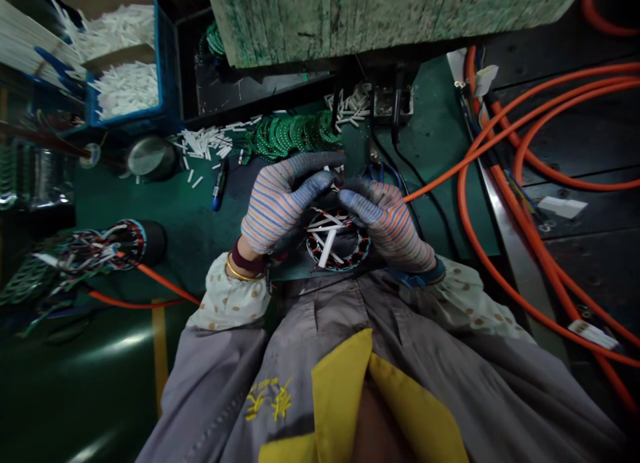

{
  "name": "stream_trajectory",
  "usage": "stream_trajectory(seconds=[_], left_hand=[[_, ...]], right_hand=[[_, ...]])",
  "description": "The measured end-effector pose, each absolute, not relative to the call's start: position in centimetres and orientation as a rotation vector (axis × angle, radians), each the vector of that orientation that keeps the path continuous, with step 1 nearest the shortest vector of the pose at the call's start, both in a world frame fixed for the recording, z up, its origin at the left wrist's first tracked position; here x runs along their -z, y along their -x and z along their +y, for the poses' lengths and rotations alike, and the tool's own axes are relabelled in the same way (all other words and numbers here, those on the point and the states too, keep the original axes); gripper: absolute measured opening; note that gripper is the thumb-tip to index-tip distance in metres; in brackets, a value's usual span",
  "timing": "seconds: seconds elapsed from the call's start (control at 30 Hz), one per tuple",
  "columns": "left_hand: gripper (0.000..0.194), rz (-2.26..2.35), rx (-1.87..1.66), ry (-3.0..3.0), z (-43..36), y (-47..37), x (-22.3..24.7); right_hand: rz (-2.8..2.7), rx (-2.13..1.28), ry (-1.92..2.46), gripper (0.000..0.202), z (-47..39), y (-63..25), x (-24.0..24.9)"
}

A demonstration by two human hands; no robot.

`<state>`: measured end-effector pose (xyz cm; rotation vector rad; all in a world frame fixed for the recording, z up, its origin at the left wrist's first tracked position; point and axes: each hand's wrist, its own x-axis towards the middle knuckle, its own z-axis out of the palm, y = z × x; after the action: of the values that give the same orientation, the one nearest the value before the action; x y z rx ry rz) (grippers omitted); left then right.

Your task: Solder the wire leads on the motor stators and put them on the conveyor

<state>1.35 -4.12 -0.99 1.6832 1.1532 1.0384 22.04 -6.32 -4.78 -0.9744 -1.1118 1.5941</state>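
Observation:
My left hand [285,195], in a striped glove with dark fingertips, is closed in a pinch above a ring-shaped motor stator [367,251]. My right hand [387,222], gloved alike, pinches close beside it, fingertips nearly touching. Between them a thin wire end [335,188] and a bit of white sleeve show; the fingers hide most of it. White sleeves [327,248] lie across the stator's opening, among red and black windings. An orange cable [440,176] runs up to the right hand and passes out of sight behind it.
Green lacing loops [293,138] and loose white sleeves [205,142] lie behind my hands. A marker [219,185], a round metal tin [151,158] and another wired stator [153,242] are at left. A blue bin [167,70] holds white sleeves. Orange cable coils [535,126] fill the right.

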Motion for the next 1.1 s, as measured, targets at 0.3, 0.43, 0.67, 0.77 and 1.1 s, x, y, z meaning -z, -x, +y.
stream_trajectory(seconds=[0.3,0.43,0.67,0.77,1.1], left_hand=[[0.051,1.262,-1.197,-1.68,-6.3,-2.8,2.0],[0.052,1.248,-1.267,-1.645,-6.4,-3.4,3.0],[0.051,1.11,-1.172,-1.645,-5.3,-2.0,3.8],[0.048,1.093,-1.217,-1.648,-5.3,-1.9,4.1],[0.061,1.168,-1.05,-1.644,-4.4,-1.6,2.6]], right_hand=[[-1.081,-1.568,1.021,0.073,-6.6,-22.2,4.2],[-1.096,-1.619,0.976,0.076,-6.4,-22.3,4.2],[-1.159,-1.702,0.925,0.072,-5.8,-22.8,4.0],[-1.156,-1.686,0.942,0.069,-5.8,-22.8,4.2],[-1.158,-1.676,0.903,0.06,-6.0,-22.5,5.4]])
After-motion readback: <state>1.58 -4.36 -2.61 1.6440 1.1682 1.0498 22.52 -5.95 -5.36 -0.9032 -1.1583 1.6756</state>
